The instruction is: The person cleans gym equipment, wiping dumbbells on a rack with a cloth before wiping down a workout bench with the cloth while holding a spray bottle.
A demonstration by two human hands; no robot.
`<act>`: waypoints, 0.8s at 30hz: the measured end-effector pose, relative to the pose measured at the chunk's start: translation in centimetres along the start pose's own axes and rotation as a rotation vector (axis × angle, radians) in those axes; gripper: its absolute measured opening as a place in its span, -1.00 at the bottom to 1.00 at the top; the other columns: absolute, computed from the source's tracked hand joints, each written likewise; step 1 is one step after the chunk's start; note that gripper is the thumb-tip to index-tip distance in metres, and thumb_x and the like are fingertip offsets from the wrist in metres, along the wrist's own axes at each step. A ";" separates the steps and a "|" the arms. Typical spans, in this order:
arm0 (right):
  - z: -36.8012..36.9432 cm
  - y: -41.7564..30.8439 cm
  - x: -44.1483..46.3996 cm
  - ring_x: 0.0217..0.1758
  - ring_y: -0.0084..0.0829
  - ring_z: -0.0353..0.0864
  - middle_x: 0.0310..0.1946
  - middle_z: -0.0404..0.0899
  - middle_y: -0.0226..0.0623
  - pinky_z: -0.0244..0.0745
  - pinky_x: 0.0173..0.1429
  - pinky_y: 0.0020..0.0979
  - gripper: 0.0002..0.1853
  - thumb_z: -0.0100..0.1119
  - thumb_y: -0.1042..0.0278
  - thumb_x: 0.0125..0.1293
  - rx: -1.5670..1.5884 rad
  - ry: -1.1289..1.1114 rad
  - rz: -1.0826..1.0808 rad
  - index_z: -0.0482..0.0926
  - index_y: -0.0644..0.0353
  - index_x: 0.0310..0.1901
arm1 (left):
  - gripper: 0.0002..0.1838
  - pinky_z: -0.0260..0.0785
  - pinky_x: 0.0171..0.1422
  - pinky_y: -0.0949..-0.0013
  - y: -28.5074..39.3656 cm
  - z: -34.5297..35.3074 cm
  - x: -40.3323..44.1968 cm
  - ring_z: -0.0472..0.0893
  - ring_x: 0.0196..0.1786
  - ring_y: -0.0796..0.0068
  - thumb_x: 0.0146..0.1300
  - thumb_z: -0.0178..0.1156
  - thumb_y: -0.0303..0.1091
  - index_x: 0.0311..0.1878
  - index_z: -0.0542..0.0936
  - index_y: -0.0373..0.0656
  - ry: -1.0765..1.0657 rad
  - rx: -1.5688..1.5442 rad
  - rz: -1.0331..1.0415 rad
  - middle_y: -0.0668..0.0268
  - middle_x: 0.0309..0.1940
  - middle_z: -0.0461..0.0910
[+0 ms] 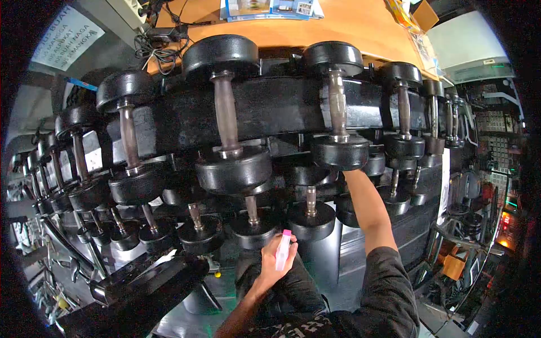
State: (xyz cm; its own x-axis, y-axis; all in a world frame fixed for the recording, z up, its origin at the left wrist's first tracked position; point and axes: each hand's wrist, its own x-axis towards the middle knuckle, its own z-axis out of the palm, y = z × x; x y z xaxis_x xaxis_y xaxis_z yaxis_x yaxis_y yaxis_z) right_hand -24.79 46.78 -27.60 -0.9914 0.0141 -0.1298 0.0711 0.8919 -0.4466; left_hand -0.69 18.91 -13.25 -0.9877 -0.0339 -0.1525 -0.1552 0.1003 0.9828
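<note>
My left hand (276, 259) is low in the middle, its fingers closed around a slim pale-pink object (283, 253) with a bright pink top; it looks like a small bottle. Just above it are lower-rack dumbbells (311, 219) with black round heads and metal handles. My right forearm (367, 209) reaches up among the dumbbells. The right hand itself is hidden behind the front head of an upper-rack dumbbell (339, 153), so its fingers cannot be seen. To the left of that one lies a larger dumbbell (227, 112) on the upper rack.
The black rack (282, 107) runs across the view with several dumbbells on two tiers. Behind it is an orange-brown tabletop (349, 22) with papers (271, 8) and tangled black cables (163, 48). A black padded bench (149, 287) stands at lower left. Gym equipment fills the right side.
</note>
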 end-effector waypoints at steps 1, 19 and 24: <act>0.1 -0.1 0.1 0.00 -0.11 0.56 -0.14 0.61 -0.18 0.41 0.19 -0.15 -0.71 0.18 0.32 0.21 0.000 -0.001 -0.005 0.56 0.16 -0.03 | -0.92 0.35 -0.35 0.49 0.1 0.1 0.0 0.45 -0.49 0.64 0.19 0.28 -0.52 -0.26 0.58 -0.21 -0.004 -0.002 0.003 0.30 -0.36 0.62; -0.2 -1.3 -0.8 0.00 -0.13 0.55 -0.13 0.61 -0.18 0.40 0.19 -0.15 -0.70 0.19 0.33 0.21 0.074 -0.019 -0.069 0.55 0.17 -0.03 | -0.84 0.52 -0.13 0.31 1.1 2.4 -0.9 0.67 -0.24 0.24 0.13 0.30 -0.55 -0.20 0.60 -0.27 -0.133 -0.060 0.013 0.17 -0.28 0.64; -1.9 -0.1 -2.3 0.00 -0.13 0.55 -0.13 0.61 -0.18 0.40 0.19 -0.15 -0.70 0.19 0.33 0.21 0.100 -0.025 -0.053 0.55 0.18 -0.02 | -0.84 0.53 -0.14 0.30 1.3 3.0 -1.1 0.68 -0.24 0.23 0.15 0.28 -0.55 -0.19 0.59 -0.30 -0.160 -0.050 -0.008 0.15 -0.28 0.64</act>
State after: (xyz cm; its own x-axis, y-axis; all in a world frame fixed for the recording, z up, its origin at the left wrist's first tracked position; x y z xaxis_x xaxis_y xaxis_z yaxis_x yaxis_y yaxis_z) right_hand -22.70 47.48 -25.54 -0.9912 -0.0446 -0.1249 0.0301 0.8414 -0.5396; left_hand 0.13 22.07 -12.15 -0.9773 0.1250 -0.1713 -0.1661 0.0514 0.9848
